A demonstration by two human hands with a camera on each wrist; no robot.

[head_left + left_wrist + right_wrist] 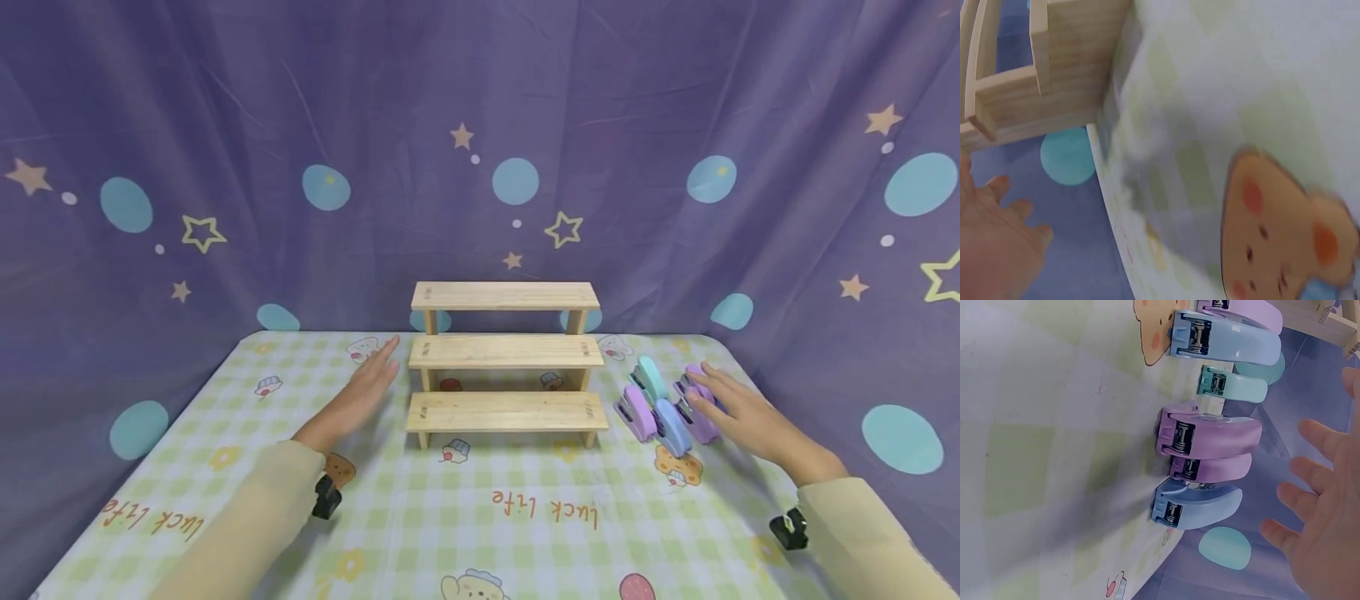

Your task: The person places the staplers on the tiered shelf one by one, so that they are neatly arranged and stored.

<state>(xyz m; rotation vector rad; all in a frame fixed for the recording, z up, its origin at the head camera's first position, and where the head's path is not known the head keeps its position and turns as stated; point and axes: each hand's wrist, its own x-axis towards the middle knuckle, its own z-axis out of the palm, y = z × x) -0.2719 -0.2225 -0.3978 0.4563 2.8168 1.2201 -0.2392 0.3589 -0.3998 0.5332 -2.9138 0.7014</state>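
Clearly nearer: right hand (748,417), fingers spread
Staplers (672,427): below, leftward
Long axis: roughly front-to-back
Left hand (362,393): well apart, fingers straight

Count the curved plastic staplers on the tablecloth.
6, downward in the right wrist view: lilac stapler, blue stapler, teal stapler, purple stapler, second purple stapler, bottom blue stapler.

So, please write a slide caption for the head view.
Left hand beside a wooden stand; right hand near pastel staplers.

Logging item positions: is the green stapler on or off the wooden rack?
Off: the green stapler sits on the tablecloth, beside the wooden rack.
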